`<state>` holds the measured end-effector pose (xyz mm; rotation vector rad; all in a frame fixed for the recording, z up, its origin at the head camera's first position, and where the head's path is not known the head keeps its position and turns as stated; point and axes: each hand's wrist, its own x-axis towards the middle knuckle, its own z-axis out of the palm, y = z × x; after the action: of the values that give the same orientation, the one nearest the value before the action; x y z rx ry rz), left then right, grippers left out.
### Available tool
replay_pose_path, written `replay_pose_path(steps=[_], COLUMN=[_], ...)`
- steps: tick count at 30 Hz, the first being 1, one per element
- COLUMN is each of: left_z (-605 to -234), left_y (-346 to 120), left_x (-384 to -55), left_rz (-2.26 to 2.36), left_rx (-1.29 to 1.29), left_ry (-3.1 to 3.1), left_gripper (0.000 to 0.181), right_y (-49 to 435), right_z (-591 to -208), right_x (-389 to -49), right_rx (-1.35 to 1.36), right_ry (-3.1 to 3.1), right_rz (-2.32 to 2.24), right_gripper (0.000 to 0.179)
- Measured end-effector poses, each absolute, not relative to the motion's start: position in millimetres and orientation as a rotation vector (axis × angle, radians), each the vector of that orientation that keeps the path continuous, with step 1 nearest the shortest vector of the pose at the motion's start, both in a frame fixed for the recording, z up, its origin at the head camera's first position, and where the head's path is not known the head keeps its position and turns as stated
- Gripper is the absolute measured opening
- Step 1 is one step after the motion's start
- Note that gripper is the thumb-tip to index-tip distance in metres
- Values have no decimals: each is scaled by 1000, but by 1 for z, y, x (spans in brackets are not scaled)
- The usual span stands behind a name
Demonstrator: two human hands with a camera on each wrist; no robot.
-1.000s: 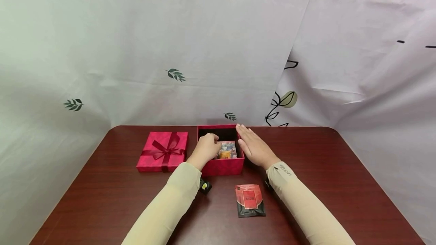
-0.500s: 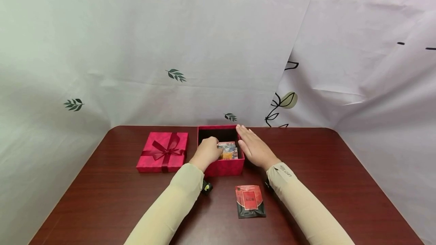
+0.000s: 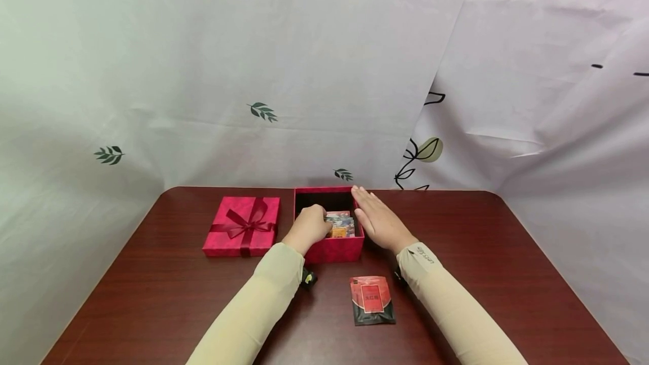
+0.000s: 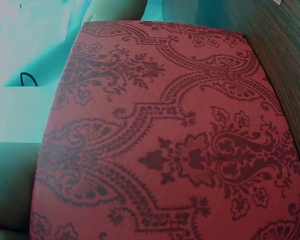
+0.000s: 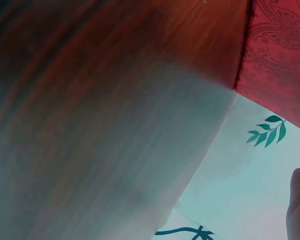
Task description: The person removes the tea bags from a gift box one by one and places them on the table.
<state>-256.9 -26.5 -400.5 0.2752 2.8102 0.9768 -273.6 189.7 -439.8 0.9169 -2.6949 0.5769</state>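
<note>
A dark-red patterned gift box (image 3: 334, 250) stands uncovered at the back of the table, with a black inside. My left hand (image 3: 307, 226) reaches over its front wall, fingers curled, pinching the left edge of a colourful printed packet (image 3: 342, 230). Behind that packet another printed surface (image 3: 338, 214) shows; the fingertips are hidden. Along the box's right wall, my right hand (image 3: 381, 219) lies with straight fingers against the rim. In the left wrist view the box wall (image 4: 170, 135) fills most of the picture. The right wrist view shows a box corner (image 5: 280, 55) and fingers (image 5: 299, 200).
Left of the box lies its red lid (image 3: 242, 226), tied with a dark-red ribbon bow. A red and black sachet (image 3: 372, 299) lies flat on the brown table (image 3: 152, 297), in front of the box between the forearms. A white printed cloth (image 3: 324, 72) hangs behind.
My left hand has shifted slightly right and down inside the box. The printed packets now show as two offset layers. The right hand stays against the box wall.
</note>
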Motion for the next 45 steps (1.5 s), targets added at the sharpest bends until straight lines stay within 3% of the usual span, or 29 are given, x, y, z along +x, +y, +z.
replay_pose_path(steps=[12,27,45], left_z=[-402,-393,-376], left_y=[-25,-36,-60], left_x=[-257,-253,-244], left_rz=[1025,1369,1704], left_rx=[270,269,269], left_ry=[2845,2718,2588], left_gripper=[32,19,21], right_y=[190,190,191], right_z=[-440,-441,-440], right_x=[-274,-274,-274], right_rx=[910,908,909], right_ry=[-2719,-2710,-2731], right_rz=[566,578,560], right_gripper=[55,55,56])
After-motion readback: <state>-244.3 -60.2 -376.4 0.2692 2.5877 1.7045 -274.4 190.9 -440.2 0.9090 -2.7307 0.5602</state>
